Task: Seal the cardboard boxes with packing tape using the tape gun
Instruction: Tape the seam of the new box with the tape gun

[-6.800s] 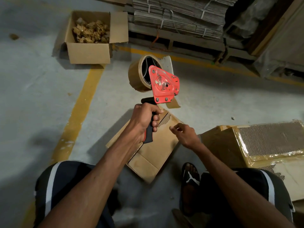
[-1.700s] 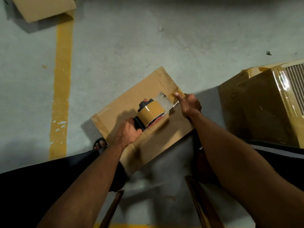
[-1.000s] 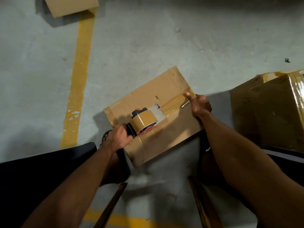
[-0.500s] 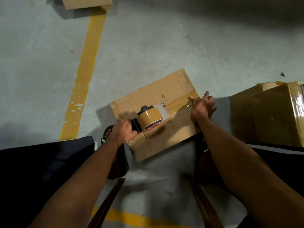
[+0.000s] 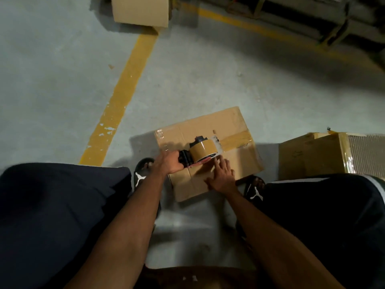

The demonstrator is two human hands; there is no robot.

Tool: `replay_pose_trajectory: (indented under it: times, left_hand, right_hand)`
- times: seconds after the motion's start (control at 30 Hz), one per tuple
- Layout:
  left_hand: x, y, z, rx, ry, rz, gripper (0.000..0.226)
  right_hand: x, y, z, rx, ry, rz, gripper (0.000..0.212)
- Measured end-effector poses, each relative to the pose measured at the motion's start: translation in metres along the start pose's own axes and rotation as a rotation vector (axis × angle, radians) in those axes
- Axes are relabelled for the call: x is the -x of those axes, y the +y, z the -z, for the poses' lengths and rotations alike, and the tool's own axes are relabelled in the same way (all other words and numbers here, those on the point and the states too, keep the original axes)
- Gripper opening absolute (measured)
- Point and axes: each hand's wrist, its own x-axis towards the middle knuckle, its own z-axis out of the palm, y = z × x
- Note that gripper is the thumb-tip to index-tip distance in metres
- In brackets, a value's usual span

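Mid-seam: the left hand (image 5: pixel 169 164) gripped the red-and-black tape gun (image 5: pixel 201 152) on the flat brown cardboard box (image 5: pixel 208 151) on the floor; the right hand (image 5: pixel 221 177) pressed flat beside it, fingers apparently straight. Next, likely pulling toward the near edge.

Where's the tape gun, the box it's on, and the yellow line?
tape gun (image 5: pixel 203 151), head view, on its brown tape roll
box (image 5: pixel 210 124), head view, on its bare top flap
yellow line (image 5: pixel 123 90), head view, mid-stripe on the floor
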Motion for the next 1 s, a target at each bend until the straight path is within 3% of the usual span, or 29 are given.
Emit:
replay_pose_trajectory:
  times: [0.13, 0.23, 0.33, 0.47, 0.67, 0.73, 0.83, 1.0]
  left_hand:
    - [0.001, -0.01, -0.005, 0.078, 0.035, 0.013, 0.015]
    - [-0.003, -0.015, -0.01, 0.098, 0.04, 0.013, 0.013]
    - [-0.008, -0.016, -0.012, 0.103, 0.045, -0.003, 0.021]
    - [-0.013, -0.012, -0.012, 0.092, 0.028, -0.002, 0.02]
    - [-0.021, 0.02, -0.029, 0.157, -0.051, -0.058, 0.018]
    - [-0.027, 0.042, -0.031, 0.133, -0.028, -0.118, 0.012]
    - [-0.032, 0.069, -0.036, 0.087, -0.005, -0.167, 0.025]
    - [-0.028, 0.074, -0.045, 0.036, 0.044, -0.133, 0.025]
  right_hand:
    - [0.011, -0.049, -0.013, -0.161, -0.046, -0.171, 0.156]
    - [0.017, -0.093, -0.033, -0.354, 0.006, -0.313, 0.176]
    - [0.017, -0.123, -0.051, -0.394, 0.122, -0.416, 0.179]
    - [0.011, -0.13, -0.051, -0.358, 0.143, -0.446, 0.174]
    - [0.01, -0.066, -0.02, -0.154, 0.135, -0.349, 0.176]
    - [0.006, -0.038, -0.004, -0.079, 0.117, -0.302, 0.175]
    - [0.001, -0.012, 0.009, -0.031, 0.06, -0.237, 0.178]
    - [0.0, 0.001, 0.011, -0.038, 0.022, -0.172, 0.175]
